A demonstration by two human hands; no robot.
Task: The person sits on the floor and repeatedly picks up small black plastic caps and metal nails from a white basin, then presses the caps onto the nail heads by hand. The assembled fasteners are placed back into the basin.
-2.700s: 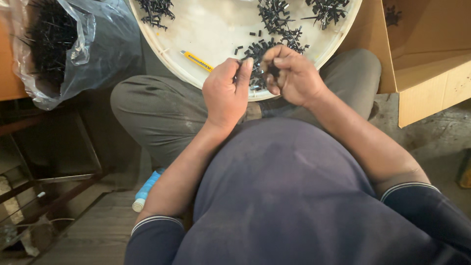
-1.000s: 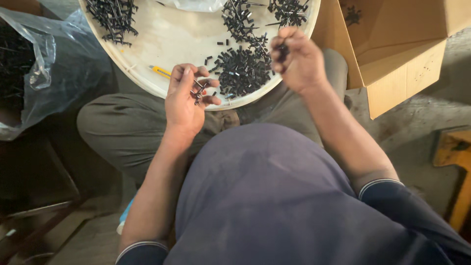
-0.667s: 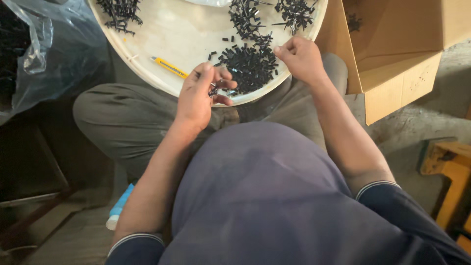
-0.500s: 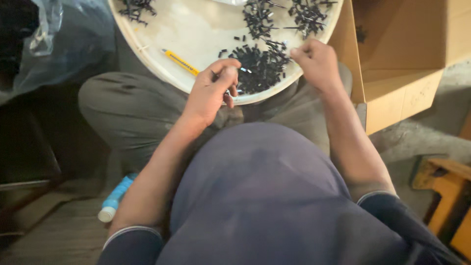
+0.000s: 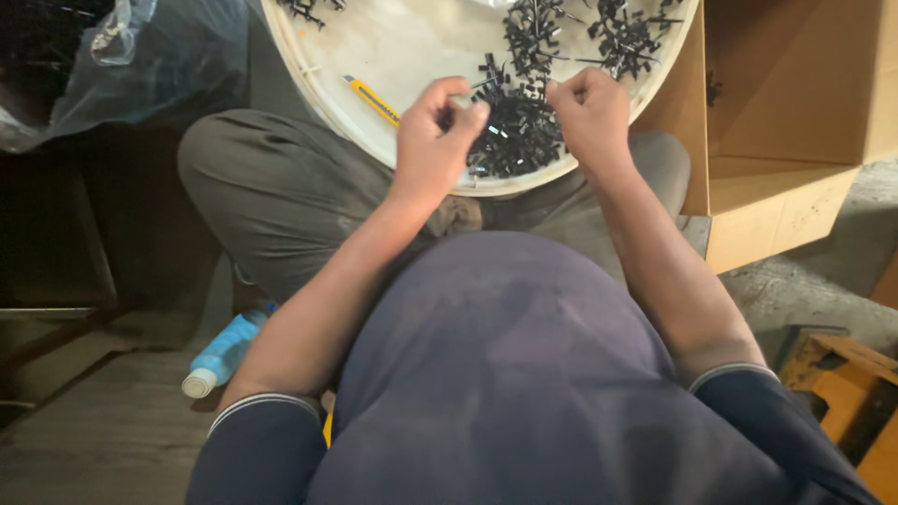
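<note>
Basically, both hands work the near pile of small black parts (image 5: 519,140), heaped at the near edge of the round white tray (image 5: 412,47) on the person's lap, so pieces sit right under the fingertips. Left hand (image 5: 432,150): grip pressed together, thumb to fingers, likely on a part, too small to confirm. Right hand (image 5: 591,117): grip curled shut just right of the pile; contents hidden. Beyond the grips, more black clumps (image 5: 627,33); left of them, a yellow utility knife (image 5: 372,98). Right: open cardboard box (image 5: 795,103), a few black bits inside. Far left: clear plastic bag (image 5: 140,56) of dark pieces.
</note>
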